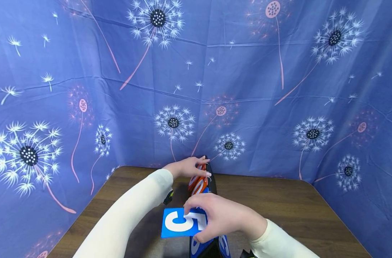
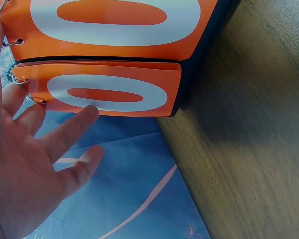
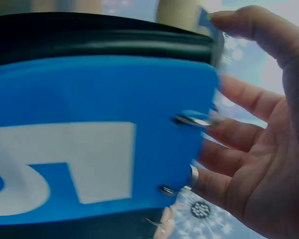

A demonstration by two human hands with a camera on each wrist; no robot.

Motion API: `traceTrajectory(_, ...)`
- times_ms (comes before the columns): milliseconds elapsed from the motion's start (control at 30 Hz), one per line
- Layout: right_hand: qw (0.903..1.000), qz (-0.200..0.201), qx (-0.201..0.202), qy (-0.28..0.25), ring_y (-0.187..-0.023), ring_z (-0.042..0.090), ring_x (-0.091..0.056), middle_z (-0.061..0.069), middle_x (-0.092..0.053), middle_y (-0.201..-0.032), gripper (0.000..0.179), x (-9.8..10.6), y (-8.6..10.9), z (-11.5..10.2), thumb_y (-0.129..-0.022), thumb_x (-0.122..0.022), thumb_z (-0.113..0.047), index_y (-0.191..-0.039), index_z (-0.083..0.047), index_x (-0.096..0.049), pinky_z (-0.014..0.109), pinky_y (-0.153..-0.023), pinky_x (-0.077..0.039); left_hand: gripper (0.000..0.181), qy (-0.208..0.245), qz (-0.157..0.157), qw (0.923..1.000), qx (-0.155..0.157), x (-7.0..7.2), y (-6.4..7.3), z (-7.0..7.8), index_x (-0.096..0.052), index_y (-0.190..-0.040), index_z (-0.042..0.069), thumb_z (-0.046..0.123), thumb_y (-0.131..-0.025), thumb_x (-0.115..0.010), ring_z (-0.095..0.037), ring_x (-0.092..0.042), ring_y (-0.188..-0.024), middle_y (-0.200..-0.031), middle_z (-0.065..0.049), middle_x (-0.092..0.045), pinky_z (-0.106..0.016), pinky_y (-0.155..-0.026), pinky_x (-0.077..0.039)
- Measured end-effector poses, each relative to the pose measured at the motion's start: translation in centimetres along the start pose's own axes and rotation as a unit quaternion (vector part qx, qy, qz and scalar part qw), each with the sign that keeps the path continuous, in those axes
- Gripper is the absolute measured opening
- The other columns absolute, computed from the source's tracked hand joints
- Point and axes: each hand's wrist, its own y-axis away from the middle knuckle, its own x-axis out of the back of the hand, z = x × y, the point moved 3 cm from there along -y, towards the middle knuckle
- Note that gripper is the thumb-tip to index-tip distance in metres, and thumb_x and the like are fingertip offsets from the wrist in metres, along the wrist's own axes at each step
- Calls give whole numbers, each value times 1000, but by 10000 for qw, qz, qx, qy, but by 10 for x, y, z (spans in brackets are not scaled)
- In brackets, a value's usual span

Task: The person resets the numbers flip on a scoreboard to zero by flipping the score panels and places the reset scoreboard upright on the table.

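Observation:
A tabletop flip scoreboard with a black stand [image 1: 213, 179] runs away from me along the table. Orange number cards [image 1: 200, 182] hang at its far end; in the left wrist view two orange cards [image 2: 112, 107] show a white 0. My left hand [image 1: 186, 167] reaches over that end with fingers spread, one fingertip at the lower card. Nearer me, a blue card [image 1: 170, 231] with a white 5 sticks out leftward. My right hand [image 1: 223, 215] is at its ringed edge; the right wrist view has the fingers [image 3: 244, 134] behind the card and the thumb apart from it.
The scoreboard stands on a brown wooden table [image 1: 263, 215]. A blue curtain with dandelion prints [image 1: 263, 71] surrounds the table at the back and sides. Metal rings [image 3: 192, 119] bind the blue cards. A small black device [image 1: 168, 197] sits at my left wrist.

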Motion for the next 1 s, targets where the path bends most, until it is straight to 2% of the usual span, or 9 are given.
traceTrajectory(133,9977,-561,33,366,-86,-4,-58,-18,-70,-103,28,-12,-6,2,-82,-83,-31,-107,-24,-71,14,-71,-52,80,-40,-2,10000,-28,1,0,1,-36,-158,42,72,-89,-63,-32,-14,-162,-175,2,-15,-55,-129,-21)
traceTrajectory(300,9885,-1060,-416,999,-74,-7,-55,-20,-67,-85,20,-22,-7,2,-83,-84,-34,-97,-25,-75,13,-62,-49,84,-79,-9,10000,-27,2,0,1,-34,-160,39,73,-89,-62,-33,-12,-162,-175,1,-14,-57,-129,-20)
traceTrajectory(433,9789,-1224,-617,1517,-70,-6,-54,-22,-61,-77,19,-26,-8,-1,-79,-87,-33,-89,-27,-72,14,-60,-46,85,-97,-9,10000,6,1,-1,0,-34,-160,39,74,-88,-62,-34,-11,-162,-175,2,-14,-58,-128,-19)
traceTrajectory(533,9736,-1302,-619,1768,-65,-5,-52,-23,-56,-70,20,-29,-9,-3,-78,-88,-34,-84,-27,-71,15,-56,-43,84,-71,-11,10000,21,1,-1,-1,-35,-160,40,74,-88,-62,-34,-11,-162,-175,2,-14,-58,-128,-19)
traceTrajectory(667,9753,-1330,-516,1689,-63,-6,-52,-23,-57,-69,19,-28,-8,-4,-82,-84,-41,-85,-27,-72,14,-55,-43,84,-20,-18,10000,50,0,-1,-1,-36,-159,41,73,-87,-64,-34,-11,-162,-175,3,-15,-59,-128,-20)
traceTrajectory(800,9871,-946,-98,1289,-75,-7,-59,-21,-67,-84,19,-18,1,-7,-90,-75,-45,-97,-28,-73,10,-66,-48,85,12,-1,10000,74,-1,-1,-1,-36,-159,39,73,-86,-65,-34,-12,-162,-175,3,-15,-60,-128,-20)
traceTrajectory(900,9931,-245,293,1111,-89,-3,-64,-16,-72,-98,21,-3,16,-7,-94,-72,-45,-106,-27,-73,13,-80,-52,87,0,14,10000,90,-1,-1,-1,-37,-160,36,74,-86,-65,-34,-13,-162,-175,3,-16,-61,-127,-20)
traceTrajectory(1000,9921,576,574,955,-96,0,-67,-13,-74,-104,22,11,37,-4,-95,-73,-42,-110,-26,-72,22,-88,-55,88,-56,4,9999,91,0,-1,-1,-36,-160,36,74,-86,-64,-34,-13,-162,-175,3,-15,-61,-127,-20)
